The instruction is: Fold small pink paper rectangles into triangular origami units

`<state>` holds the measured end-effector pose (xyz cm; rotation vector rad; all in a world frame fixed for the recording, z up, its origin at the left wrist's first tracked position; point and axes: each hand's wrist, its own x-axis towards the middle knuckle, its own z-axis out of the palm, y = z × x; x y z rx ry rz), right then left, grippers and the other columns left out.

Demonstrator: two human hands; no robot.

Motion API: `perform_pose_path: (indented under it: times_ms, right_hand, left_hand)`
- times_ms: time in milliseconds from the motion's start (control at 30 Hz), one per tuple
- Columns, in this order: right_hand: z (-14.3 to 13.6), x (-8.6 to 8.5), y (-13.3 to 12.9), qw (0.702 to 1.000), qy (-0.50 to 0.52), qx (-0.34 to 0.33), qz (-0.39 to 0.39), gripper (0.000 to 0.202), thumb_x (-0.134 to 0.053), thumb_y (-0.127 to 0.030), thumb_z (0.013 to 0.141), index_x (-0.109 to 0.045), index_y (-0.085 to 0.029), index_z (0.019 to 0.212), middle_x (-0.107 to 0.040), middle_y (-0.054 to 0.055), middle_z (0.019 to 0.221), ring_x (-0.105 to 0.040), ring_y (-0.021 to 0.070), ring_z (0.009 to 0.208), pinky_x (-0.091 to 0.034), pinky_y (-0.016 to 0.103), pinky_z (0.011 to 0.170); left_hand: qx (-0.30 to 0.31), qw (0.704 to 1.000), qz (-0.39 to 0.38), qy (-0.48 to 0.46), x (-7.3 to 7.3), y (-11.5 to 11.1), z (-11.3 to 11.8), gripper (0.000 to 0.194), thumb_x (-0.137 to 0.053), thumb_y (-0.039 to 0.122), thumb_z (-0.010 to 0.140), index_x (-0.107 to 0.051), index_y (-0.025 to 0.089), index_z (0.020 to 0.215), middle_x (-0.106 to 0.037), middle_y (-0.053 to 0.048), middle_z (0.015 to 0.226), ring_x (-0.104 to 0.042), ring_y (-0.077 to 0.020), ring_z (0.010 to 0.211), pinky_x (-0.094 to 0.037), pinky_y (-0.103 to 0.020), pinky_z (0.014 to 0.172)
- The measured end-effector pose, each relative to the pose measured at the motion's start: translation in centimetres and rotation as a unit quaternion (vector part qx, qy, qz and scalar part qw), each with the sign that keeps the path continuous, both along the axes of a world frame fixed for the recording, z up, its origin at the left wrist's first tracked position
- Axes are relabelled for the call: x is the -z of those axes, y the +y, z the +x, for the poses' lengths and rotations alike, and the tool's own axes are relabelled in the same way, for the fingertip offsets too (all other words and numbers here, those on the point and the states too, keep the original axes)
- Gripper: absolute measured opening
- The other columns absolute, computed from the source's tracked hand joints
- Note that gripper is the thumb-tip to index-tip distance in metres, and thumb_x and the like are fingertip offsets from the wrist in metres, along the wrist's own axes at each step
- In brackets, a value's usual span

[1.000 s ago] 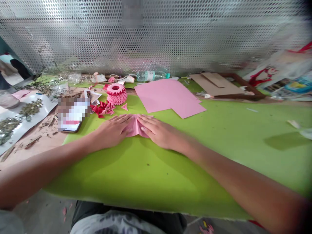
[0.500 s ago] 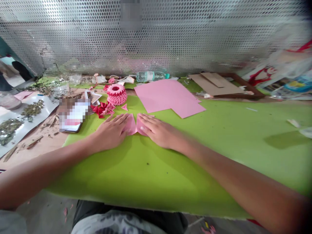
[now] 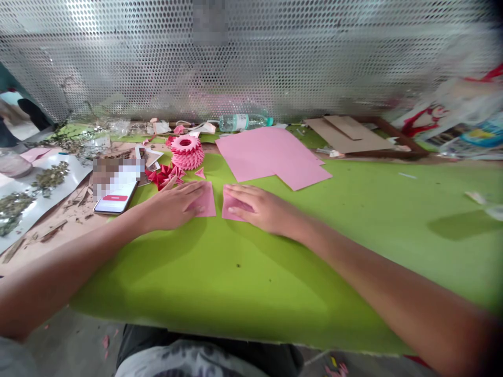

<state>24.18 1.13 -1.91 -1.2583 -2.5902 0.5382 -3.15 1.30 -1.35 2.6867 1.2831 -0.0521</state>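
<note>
Two small pink paper pieces lie side by side on the green tabletop, with a narrow green gap between them. My left hand (image 3: 175,206) is on the left pink paper piece (image 3: 208,199), fingers along its far part and thumb at its near part. On the right pink paper piece (image 3: 229,211), my right hand (image 3: 261,207) has its fingers and thumb in a like hold. Both hands partly cover their pieces. Beyond my left hand stand a ringed pink folded-paper model (image 3: 187,153), several red folded pieces (image 3: 160,178) and a small pink triangle (image 3: 200,173).
Larger pink sheets (image 3: 263,152) lie beyond my hands. A phone (image 3: 117,196) is at the left, near dried plants (image 3: 51,177) on a white sheet. Behind are a plastic bottle (image 3: 239,122), brown cardboard (image 3: 346,137) and a perforated metal panel (image 3: 251,68).
The pink pieces met at their near corners before; now they are apart with a gap between them. My left hand has shifted slightly left, my right slightly right.
</note>
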Motion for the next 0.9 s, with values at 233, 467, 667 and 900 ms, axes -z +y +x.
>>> perform_pose_path:
  times_ms: [233,467,667,900]
  right_hand:
    - [0.8,-0.4,0.9,0.992,0.033,-0.004,0.118,0.051,-0.055,-0.036,0.096,-0.052,-0.021,0.145,-0.070,0.009,0.126,-0.065,0.0294,0.114,-0.049,0.053,0.104]
    - [6.6,-1.7,5.6,0.933,0.038,0.274,0.232,0.050,-0.050,-0.046,0.095,-0.057,-0.025,0.140,-0.064,0.011,0.135,-0.062,0.0384,0.119,-0.048,0.060,0.101]
    - [8.1,0.4,7.5,0.949,-0.105,0.284,0.091,0.065,-0.046,-0.052,0.096,-0.052,-0.008,0.143,-0.046,0.019,0.153,-0.043,0.0416,0.140,-0.034,0.062,0.114]
    - [2.4,-1.2,3.2,0.977,-0.021,0.112,0.182,0.050,-0.044,-0.046,0.098,-0.063,-0.015,0.132,-0.056,0.014,0.146,-0.048,0.0338,0.138,-0.034,0.057,0.117]
  left_hand:
    - [0.013,1.000,0.013,-0.013,0.0,-0.1,0.1,0.063,-0.026,0.046,0.104,-0.019,0.019,0.160,-0.025,-0.008,0.165,-0.026,-0.0310,0.151,-0.005,-0.059,0.124]
    - [0.033,0.999,0.022,-0.034,0.6,0.1,0.0,0.062,-0.025,0.044,0.104,-0.016,0.021,0.161,-0.026,-0.007,0.164,-0.024,-0.0276,0.152,0.003,-0.055,0.125]
    - [0.043,0.998,0.018,-0.042,0.2,-0.4,0.5,0.080,-0.036,0.068,0.096,-0.017,0.025,0.160,-0.029,-0.007,0.163,-0.026,-0.0321,0.150,0.001,-0.056,0.125]
    - [0.044,0.995,0.046,-0.073,-0.6,-0.8,1.2,0.072,-0.047,0.067,0.092,-0.046,0.023,0.149,-0.054,-0.008,0.147,-0.046,-0.0322,0.138,-0.008,-0.056,0.125]
